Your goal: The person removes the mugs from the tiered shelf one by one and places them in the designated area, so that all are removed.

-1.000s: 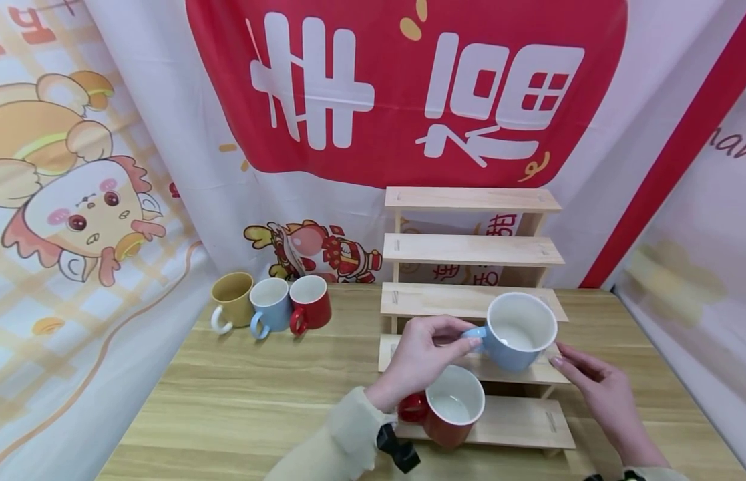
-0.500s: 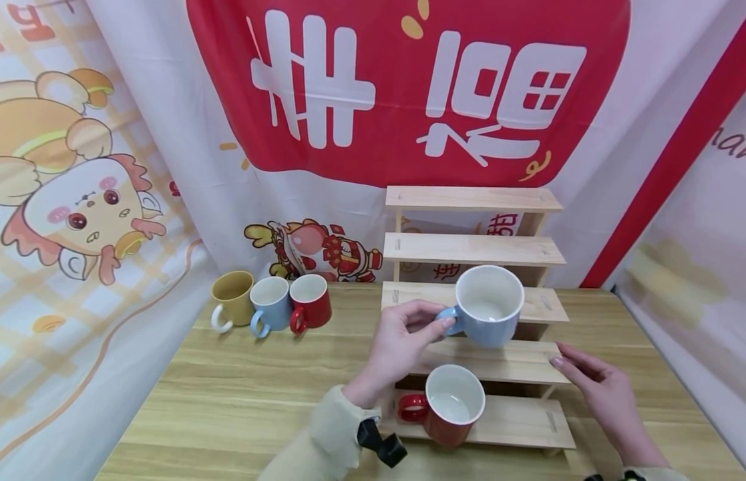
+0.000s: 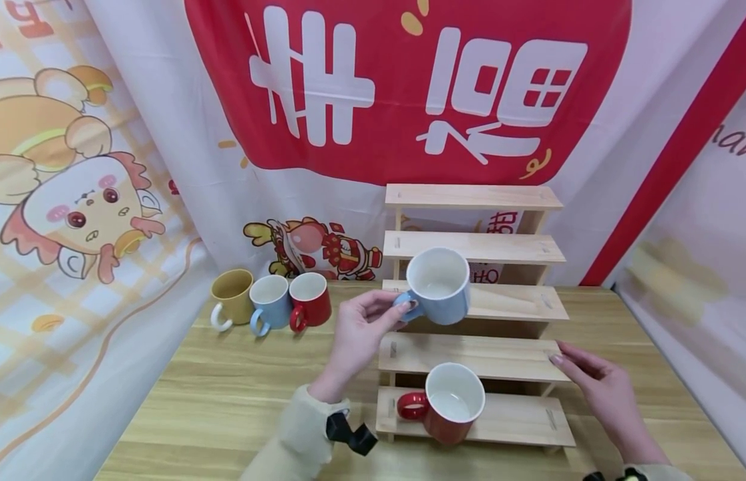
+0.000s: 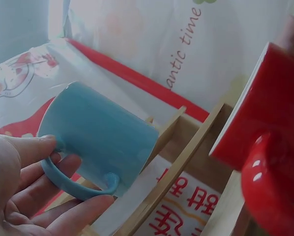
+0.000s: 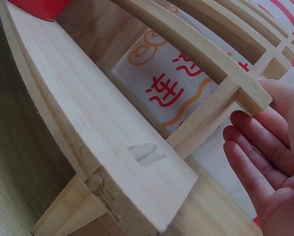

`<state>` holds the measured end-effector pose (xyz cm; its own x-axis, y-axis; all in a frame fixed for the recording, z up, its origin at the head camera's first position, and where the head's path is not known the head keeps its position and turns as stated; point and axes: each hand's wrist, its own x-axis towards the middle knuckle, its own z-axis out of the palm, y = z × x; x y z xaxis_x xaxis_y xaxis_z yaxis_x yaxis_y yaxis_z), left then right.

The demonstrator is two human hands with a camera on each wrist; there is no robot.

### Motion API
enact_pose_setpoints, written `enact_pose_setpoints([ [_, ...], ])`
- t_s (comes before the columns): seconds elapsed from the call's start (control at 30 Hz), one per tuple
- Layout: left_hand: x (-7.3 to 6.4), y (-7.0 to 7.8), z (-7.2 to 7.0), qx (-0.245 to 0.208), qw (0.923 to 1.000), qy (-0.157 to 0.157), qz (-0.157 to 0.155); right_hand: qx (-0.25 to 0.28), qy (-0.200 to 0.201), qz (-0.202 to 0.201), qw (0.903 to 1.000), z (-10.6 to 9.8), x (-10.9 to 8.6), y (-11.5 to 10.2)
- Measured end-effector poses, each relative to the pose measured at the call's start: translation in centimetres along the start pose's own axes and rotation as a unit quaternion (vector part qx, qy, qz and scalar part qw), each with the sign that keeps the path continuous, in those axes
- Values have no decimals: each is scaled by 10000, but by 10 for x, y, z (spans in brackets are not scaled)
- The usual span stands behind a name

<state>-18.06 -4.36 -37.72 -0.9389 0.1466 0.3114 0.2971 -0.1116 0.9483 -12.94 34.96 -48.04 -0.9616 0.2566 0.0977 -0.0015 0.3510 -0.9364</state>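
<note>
My left hand pinches the handle of a light blue mug, which is held in the air, overlapping the third tier in the head view. The left wrist view shows the thumb and fingers around the handle. At the right end of the second tier from the bottom, my right hand grips the board's end of the stepped wooden shelf, thumb on one side and fingers below it. A red mug stands on the lowest tier, its handle turned left.
Three mugs stand in a row at the back left of the table: yellow, light blue and red. A printed cloth hangs behind the shelf. The wood-grain table extends left of the shelf.
My left hand has carried the light blue mug left and upward, from over the second tier to in front of the third. My right hand stays at the shelf's end.
</note>
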Motion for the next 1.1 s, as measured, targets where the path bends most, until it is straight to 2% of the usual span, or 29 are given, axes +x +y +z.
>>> enact_pose_setpoints([
  [0.2, -2, 2, -19, 63, 9992, 406, 23, 5, -15, -7, 10000, 0, 1, -1],
  [0.63, -11, 7, -60, 52, 9946, 893, 519, -7, -18, -16, 10000, 0, 0, -2],
  [0.9, -18, 4, -83, 110, 9896, 1372, 424, -10, 0, -92, 10000, 1, -1, -1],
  [1.1, -21, 3, -96, 173, 9869, 1573, 315, -14, 20, -94, 10000, 1, -1, -1],
])
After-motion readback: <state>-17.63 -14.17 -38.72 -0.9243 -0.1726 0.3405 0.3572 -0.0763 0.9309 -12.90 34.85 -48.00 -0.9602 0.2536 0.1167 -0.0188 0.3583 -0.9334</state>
